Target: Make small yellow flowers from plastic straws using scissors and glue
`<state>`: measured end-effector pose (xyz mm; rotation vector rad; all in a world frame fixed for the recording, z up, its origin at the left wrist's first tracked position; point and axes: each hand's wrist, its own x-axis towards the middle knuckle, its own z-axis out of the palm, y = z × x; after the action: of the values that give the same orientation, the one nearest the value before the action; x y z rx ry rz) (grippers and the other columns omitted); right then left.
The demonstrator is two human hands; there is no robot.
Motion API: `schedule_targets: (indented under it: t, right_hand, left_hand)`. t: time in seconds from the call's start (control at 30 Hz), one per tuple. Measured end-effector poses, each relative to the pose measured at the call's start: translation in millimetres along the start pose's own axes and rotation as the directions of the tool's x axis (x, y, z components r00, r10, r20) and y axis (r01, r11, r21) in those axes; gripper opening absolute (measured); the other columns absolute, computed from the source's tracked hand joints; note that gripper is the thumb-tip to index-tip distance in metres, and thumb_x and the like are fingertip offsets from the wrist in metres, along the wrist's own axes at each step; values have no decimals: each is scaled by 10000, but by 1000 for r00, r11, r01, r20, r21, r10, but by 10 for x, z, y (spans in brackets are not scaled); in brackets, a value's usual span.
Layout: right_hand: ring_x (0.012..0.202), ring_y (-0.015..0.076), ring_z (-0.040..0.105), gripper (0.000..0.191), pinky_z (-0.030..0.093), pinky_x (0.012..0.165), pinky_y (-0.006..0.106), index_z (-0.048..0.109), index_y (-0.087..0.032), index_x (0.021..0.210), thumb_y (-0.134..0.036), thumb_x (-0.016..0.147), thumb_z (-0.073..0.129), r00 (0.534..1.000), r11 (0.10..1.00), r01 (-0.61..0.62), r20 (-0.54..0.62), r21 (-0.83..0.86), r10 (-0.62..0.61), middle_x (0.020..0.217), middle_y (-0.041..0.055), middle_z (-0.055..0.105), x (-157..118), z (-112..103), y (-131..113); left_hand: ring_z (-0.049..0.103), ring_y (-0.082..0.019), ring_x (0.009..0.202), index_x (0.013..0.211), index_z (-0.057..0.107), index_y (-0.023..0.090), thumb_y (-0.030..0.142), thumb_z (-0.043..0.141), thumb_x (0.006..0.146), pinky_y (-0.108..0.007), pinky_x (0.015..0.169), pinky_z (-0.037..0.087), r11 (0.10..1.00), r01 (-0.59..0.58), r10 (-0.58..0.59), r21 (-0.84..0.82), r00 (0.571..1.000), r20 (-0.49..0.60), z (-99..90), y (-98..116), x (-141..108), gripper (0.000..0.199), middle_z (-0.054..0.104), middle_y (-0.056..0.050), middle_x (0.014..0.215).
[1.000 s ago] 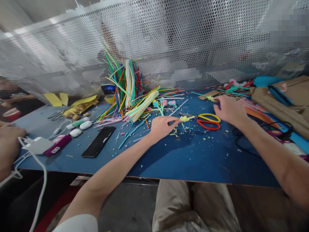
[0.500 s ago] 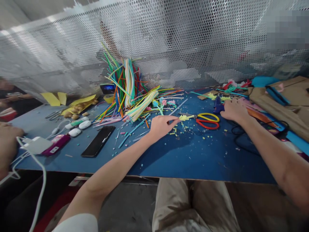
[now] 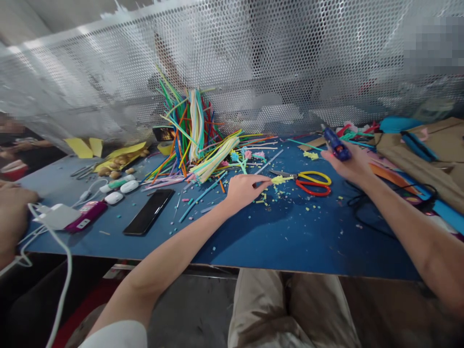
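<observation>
My left hand is closed, thumb and forefinger pinching a small yellow pipe-cleaner piece just above the table. Beside that piece lie scissors with one yellow and one red handle, blades pointing left. In my right hand is a blue hot glue gun, raised off the table with its nozzle pointing up and to the left. Another fuzzy yellow piece lies just left of the glue gun. Small pastel flower shapes stand past my left hand.
Bundles of coloured pipe cleaners stand at the back against a perforated metal screen. On the left are a black phone, a purple power strip and another person's hand. A black cord and brown paper lie right.
My right hand has picked up the glue gun from the table and tilted it upward. My left hand stays nearly in place, still pinching the yellow piece.
</observation>
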<state>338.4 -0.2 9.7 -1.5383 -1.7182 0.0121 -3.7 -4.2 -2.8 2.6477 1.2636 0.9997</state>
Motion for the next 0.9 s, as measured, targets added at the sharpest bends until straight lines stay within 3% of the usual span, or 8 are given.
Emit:
schedule_targets:
  t: [0.07, 0.2, 0.37, 0.57, 0.77, 0.9]
  right_hand:
    - [668, 171, 523, 322, 389, 658, 308, 566, -212, 830, -519, 922, 597, 985, 984, 138, 90, 116, -149, 736, 26, 593, -70, 19, -160]
    - [588, 168, 494, 346, 373, 606, 320, 574, -231, 740, -529, 909, 619, 938, 950, 293, 161, 105, -307, 652, 5, 554, -188, 66, -451]
    - [699, 175, 632, 239, 445, 669, 308, 671, -238, 862, -472, 909, 657, 857, 879, 417, 222, 233, -465, 792, 21, 691, -246, -7, -587]
    - [538, 125, 511, 277, 392, 552, 291, 665, -233, 832, -502, 899, 680, 836, 862, 445, 233, 242, -497, 622, -24, 598, -241, -132, -488]
    - [643, 166, 640, 317, 461, 612, 305, 697, -253, 813, -562, 883, 681, 757, 791, 533, 248, 299, -604, 764, 24, 710, -243, -112, -474]
    - [606, 172, 606, 390, 434, 594, 326, 675, -269, 763, -639, 879, 636, 774, 840, 492, 327, 230, -543, 720, 26, 689, -251, -128, -520]
  left_hand:
    - [708, -114, 687, 976, 818, 348, 479, 651, 949, -234, 653, 462, 1000, -10, 10, -1, 1000, 0, -1, 2, -2, 214, 807, 57, 914]
    - [704, -112, 678, 992, 814, 350, 481, 648, 951, -232, 644, 462, 1000, -19, 19, -6, 1000, -2, -8, 0, 0, 215, 806, 61, 918]
    - [703, -116, 677, 1015, 811, 323, 466, 648, 955, -232, 652, 468, 999, -36, 36, -13, 999, -4, -22, -18, 9, 226, 806, 34, 911]
    - [689, -107, 672, 1002, 807, 330, 451, 649, 956, -240, 649, 464, 1000, -29, 29, 3, 999, -41, -15, -26, 8, 204, 804, 42, 966]
    - [690, -101, 674, 997, 806, 316, 466, 638, 961, -236, 648, 457, 1000, -12, 12, 3, 999, -50, -23, -21, 8, 227, 804, 45, 955]
    - [690, -102, 675, 987, 803, 305, 447, 634, 965, -233, 647, 455, 1000, -7, 6, -4, 999, -43, -29, -8, 13, 222, 803, 40, 923]
